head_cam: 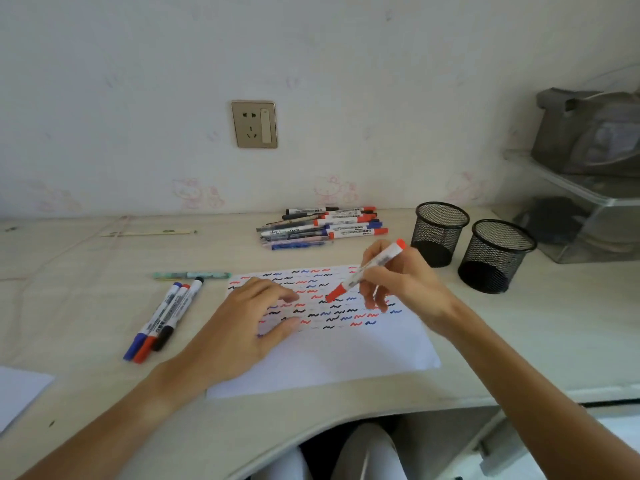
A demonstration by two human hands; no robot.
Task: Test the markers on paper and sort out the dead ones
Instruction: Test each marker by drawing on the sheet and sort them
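Note:
A white sheet of paper lies on the desk, its upper half covered in red, blue and black squiggles. My right hand grips a red marker, its red end down near the paper and the other end tilted up to the right. My left hand lies flat on the paper's left part, fingers spread. A pile of several markers and pens sits behind the paper. Three markers, blue, red and black, lie side by side left of the paper, with a green patterned pen above them.
Two black mesh pen cups stand to the right of the paper. A clear box with a grey bag on it sits at the far right. Another white sheet pokes in at the lower left. A pencil lies far left.

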